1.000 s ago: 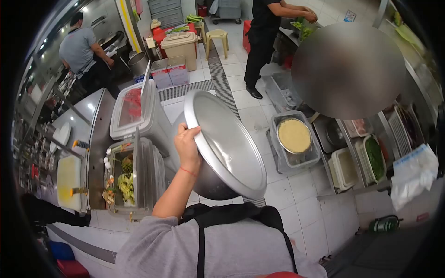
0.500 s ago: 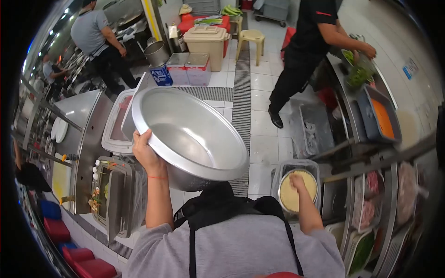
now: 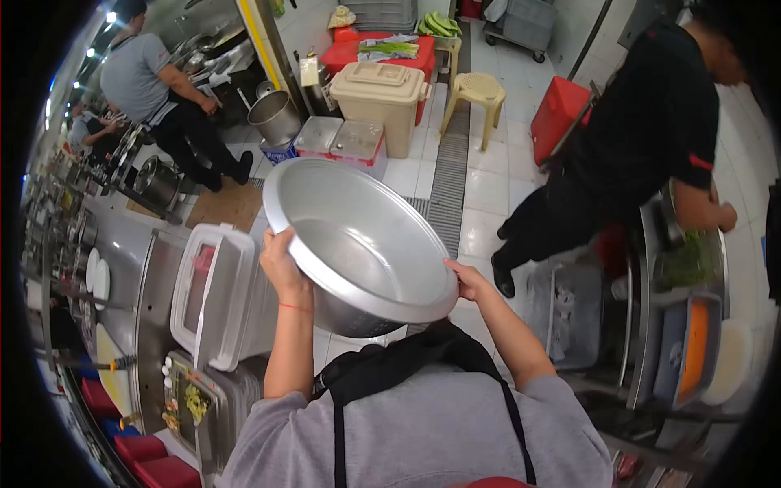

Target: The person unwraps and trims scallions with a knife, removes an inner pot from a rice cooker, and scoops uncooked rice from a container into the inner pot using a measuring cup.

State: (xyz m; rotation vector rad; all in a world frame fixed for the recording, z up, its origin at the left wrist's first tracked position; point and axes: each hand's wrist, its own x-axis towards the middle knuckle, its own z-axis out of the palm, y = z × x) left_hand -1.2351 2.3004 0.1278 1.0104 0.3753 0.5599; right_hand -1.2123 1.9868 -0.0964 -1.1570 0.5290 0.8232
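A big silver metal pot (image 3: 358,244) with a wide rim is in front of my chest, tilted so its bare inside shows. My left hand (image 3: 285,264) grips the rim on the left, thumb over the edge, a red string round the wrist. On the right side of the rim, my right hand (image 3: 468,281) is closed on the edge. Just left of the pot stands a white bin (image 3: 215,285) with its lid partly raised.
A person in black (image 3: 643,130) bends over a counter at the right. Another person in grey (image 3: 142,77) stands at the back left. Ahead are a beige container (image 3: 378,93), a stool (image 3: 477,93) and a floor drain (image 3: 450,179). A grey tub (image 3: 573,309) sits lower right.
My right hand has come from the yellow-filled round container at the right to the pot's rim. The view has shifted, and the person in black now appears nearer.
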